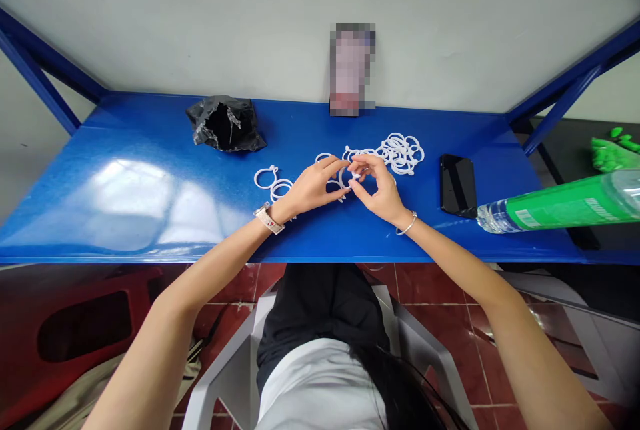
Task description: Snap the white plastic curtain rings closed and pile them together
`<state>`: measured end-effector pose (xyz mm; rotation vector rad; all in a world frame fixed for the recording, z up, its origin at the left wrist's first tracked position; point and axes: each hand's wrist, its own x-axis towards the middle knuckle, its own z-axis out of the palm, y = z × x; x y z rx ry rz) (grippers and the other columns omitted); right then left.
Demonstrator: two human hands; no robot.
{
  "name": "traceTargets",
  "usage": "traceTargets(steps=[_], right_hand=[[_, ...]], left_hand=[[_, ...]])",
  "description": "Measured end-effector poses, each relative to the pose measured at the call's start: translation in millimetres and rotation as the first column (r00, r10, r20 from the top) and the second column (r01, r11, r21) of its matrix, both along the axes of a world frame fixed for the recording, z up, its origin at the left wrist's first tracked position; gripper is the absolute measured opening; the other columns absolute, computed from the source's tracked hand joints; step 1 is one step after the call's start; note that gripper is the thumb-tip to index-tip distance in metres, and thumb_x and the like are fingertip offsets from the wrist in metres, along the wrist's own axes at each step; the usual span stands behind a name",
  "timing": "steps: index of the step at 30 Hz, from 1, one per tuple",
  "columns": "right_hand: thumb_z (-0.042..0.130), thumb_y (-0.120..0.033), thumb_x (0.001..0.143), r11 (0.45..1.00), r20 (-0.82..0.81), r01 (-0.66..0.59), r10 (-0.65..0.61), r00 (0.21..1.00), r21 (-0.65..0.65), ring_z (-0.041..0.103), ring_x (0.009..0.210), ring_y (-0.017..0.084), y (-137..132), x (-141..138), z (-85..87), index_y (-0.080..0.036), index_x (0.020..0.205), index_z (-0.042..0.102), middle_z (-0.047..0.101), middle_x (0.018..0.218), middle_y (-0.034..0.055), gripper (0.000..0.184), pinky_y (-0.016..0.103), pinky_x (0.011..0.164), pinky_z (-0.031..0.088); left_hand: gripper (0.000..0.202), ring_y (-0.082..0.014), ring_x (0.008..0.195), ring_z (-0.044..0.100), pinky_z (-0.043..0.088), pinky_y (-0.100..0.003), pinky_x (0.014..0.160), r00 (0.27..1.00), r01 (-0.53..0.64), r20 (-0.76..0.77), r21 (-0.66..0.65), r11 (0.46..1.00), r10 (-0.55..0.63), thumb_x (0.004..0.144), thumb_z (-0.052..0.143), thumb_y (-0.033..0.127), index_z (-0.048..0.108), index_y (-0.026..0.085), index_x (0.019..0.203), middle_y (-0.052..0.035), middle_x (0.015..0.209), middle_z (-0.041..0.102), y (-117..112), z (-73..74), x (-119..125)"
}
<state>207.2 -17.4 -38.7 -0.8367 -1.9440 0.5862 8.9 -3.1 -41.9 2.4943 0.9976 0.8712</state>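
White plastic rings with small knobs, like curtain rings, lie on the blue table [150, 150]. Between my hands is one white ring [341, 178], near the middle of the table. The fingers of my left hand [317, 187] pinch its left and upper side. My right hand [377, 183] closes thumb and fingertips on the knobbed part at its right. Fingers partly hide this ring and others beneath. Several rings form a pile [401, 152] just beyond my right hand, and a few loose rings [265, 178] lie to the left of my left hand.
A crumpled black plastic bag [227, 125] stands open at the back left. To the right are a black phone [458, 185] and a bottle with a green label [560, 207] on its side. A blurred-out upright object [351, 70] leans against the wall.
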Motion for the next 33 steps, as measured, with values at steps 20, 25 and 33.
traceTargets(steps=[20,25,33], right_hand=[[0.043,-0.018,0.095,0.939,0.191,0.295,-0.326,0.926,0.177,0.063,0.099,0.028,22.0,23.6,5.9,-0.025,0.122,0.056,0.065,0.099,0.0088,0.031,0.052,0.092,0.052],[0.049,-0.014,0.089,0.923,0.332,0.341,-0.383,0.862,0.179,0.063,0.097,0.029,26.0,27.6,2.3,-0.023,0.122,0.056,0.067,0.097,0.0075,0.035,0.051,0.090,0.049],[0.051,-0.015,0.087,0.941,0.403,0.309,-0.338,0.851,0.138,0.061,0.100,0.031,25.7,25.6,-5.0,-0.022,0.123,0.056,0.069,0.096,0.0081,0.036,0.051,0.090,0.045]], left_hand=[[0.036,-0.0297,0.100,0.059,0.049,-0.042,0.081,0.896,-0.268,-0.351,0.059,0.962,0.271,0.082,0.040,-0.002,0.067,0.016,0.098,-0.0144,0.108,0.063,15.6,4.2,-17.7],[0.025,-0.0308,0.102,0.058,0.048,-0.045,0.084,0.881,-0.262,-0.399,0.037,0.964,0.254,0.087,0.045,0.004,0.065,0.016,0.096,-0.0141,0.111,0.062,14.6,5.2,-17.8],[0.016,-0.0326,0.108,0.059,0.051,-0.047,0.085,0.893,-0.220,-0.392,0.042,0.975,0.219,0.095,0.046,0.013,0.061,0.015,0.095,-0.0179,0.122,0.059,13.8,7.6,-16.7]])
